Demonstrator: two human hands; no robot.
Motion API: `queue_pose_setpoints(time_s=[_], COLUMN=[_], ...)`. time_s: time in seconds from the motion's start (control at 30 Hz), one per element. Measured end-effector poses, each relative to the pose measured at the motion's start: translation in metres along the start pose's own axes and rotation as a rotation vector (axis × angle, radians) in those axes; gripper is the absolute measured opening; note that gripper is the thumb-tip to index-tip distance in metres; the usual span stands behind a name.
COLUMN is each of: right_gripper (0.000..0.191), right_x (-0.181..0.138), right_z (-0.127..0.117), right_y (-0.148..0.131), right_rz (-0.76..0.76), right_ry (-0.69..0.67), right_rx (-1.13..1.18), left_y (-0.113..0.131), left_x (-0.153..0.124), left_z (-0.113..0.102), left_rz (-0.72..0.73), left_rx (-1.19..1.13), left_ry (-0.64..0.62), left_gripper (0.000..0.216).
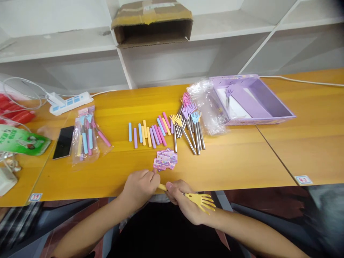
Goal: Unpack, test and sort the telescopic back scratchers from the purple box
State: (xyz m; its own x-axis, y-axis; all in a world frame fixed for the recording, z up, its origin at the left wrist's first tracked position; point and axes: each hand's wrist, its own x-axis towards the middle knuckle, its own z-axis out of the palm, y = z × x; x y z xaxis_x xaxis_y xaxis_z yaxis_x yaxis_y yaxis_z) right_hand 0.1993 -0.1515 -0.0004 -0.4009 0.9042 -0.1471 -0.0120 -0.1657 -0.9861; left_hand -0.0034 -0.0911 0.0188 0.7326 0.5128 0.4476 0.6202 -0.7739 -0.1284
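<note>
A yellow hand-shaped back scratcher [201, 201] is held at lower centre, clamped by the curled fingers of the left hand [141, 186] and right hand [184, 203]; above, coloured handle sleeves [148, 137] (a loose row) are laid mid-frame.

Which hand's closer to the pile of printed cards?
Left. The left hand is right at the near-left edge of the printed cards, though contact is hard to tell; the right hand is farther off, toward the body and to their right.
</note>
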Motion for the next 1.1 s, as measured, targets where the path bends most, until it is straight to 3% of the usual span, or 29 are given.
queue_pose_setpoints(time_s=[0.37, 0.63, 0.8, 0.9, 0.97, 1.0, 1.1], right_gripper=[0.057, 0.053, 0.048, 0.036, 0.026, 0.025, 0.030], right_x=[-0.022, -0.024, -0.016, -0.011, -0.008, -0.007, -0.003], right_z=[0.007, 0.004, -0.006, -0.004, 0.002, 0.006, 0.017], right_y=[0.012, 0.004, -0.010, -0.009, -0.002, 0.003, 0.015], right_rz=[-0.110, -0.222, -0.266, -0.287, -0.408, -0.480, -0.605], right_ry=[-0.007, 0.002, -0.066, 0.094, 0.194, 0.175, -0.068], right_rx=[-0.050, -0.127, -0.265, -0.329, -0.275, -0.214, 0.022], left_y=[-0.002, -0.005, -0.008, -0.008, -0.005, -0.002, 0.006], left_x=[-0.010, -0.007, -0.016, -0.022, -0.023, -0.023, -0.019], left_z=[-0.013, -0.015, -0.007, -0.002, -0.002, -0.003, -0.006], left_rz=[0.075, 0.085, 0.053, -0.019, -0.060, -0.075, -0.111], left_rx=[-0.031, -0.030, -0.063, -0.156, -0.264, -0.317, -0.399], left_ry=[-0.024, -0.006, -0.052, -0.135, -0.200, -0.225, -0.235], left_gripper=[0.043, 0.042, 0.041, 0.034, 0.028, 0.026, 0.025])
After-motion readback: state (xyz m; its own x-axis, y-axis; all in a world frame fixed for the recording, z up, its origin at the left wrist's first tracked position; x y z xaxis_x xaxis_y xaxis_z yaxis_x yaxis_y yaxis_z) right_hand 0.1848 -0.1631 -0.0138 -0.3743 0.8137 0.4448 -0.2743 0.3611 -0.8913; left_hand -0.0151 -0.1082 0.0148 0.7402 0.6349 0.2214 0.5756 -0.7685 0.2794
